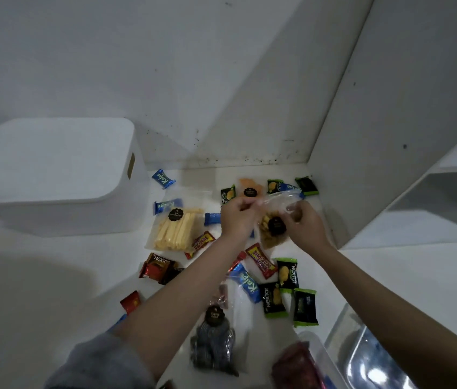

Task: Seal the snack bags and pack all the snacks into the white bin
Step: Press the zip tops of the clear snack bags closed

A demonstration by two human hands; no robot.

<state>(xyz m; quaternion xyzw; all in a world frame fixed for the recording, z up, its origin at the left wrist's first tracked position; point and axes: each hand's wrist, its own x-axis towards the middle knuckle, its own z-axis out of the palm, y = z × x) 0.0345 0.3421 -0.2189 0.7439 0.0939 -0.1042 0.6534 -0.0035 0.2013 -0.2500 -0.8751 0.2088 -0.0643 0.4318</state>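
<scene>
- Both hands work one clear zip bag of yellow snacks with a round dark label: the left hand pinches its top edge at the left, and the right hand has its fingers curled round the top at the right.
- Three more clear bags lie about: pale sticks, an orange snack behind the hands, and dark pieces near the bottom.
- Small wrappers, as far as they can be counted: about five blue, six green-and-black, six or so red or brown; the arms cover some.
- The white bin stands at far left with its lid on, apart from the scattered snacks.
- A white wall closes the back and a panel the right; bare counter lies to the left of the snacks.
- A blurred reddish packet and a clear container are cut off at the bottom.
</scene>
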